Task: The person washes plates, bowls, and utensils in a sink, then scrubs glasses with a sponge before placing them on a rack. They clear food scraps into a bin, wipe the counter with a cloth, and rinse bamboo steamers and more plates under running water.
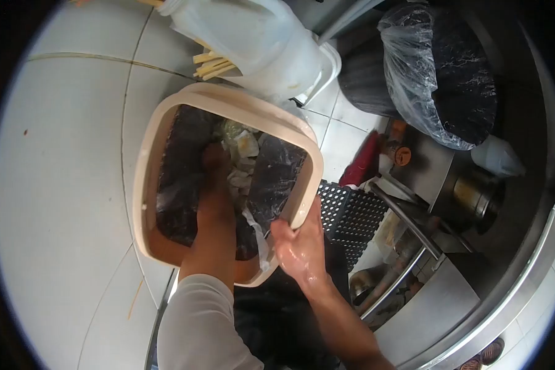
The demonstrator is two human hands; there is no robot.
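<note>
A beige plastic trash bin [143,185] is lined with a black bag [188,132]. Crumpled white paper and other scraps [246,145] lie on the liner. My left arm, in a white sleeve, reaches down into the bin. At its end my left hand [216,159] is in shadow beside the scraps, and its fingers cannot be made out. My right hand [299,250], wet and shiny, is closed over the bin's rim at the lower right corner. Close to it a strip of white plastic or paper [257,237] hangs along the inner wall.
A large white plastic jug [246,40] stands behind the bin, with light wooden sticks [213,66] beside it. Farther right is a dark bin with a clear bag [410,74]. A black perforated mat [354,216] and a metal rack [407,219] lie to the right. White tiles are at left.
</note>
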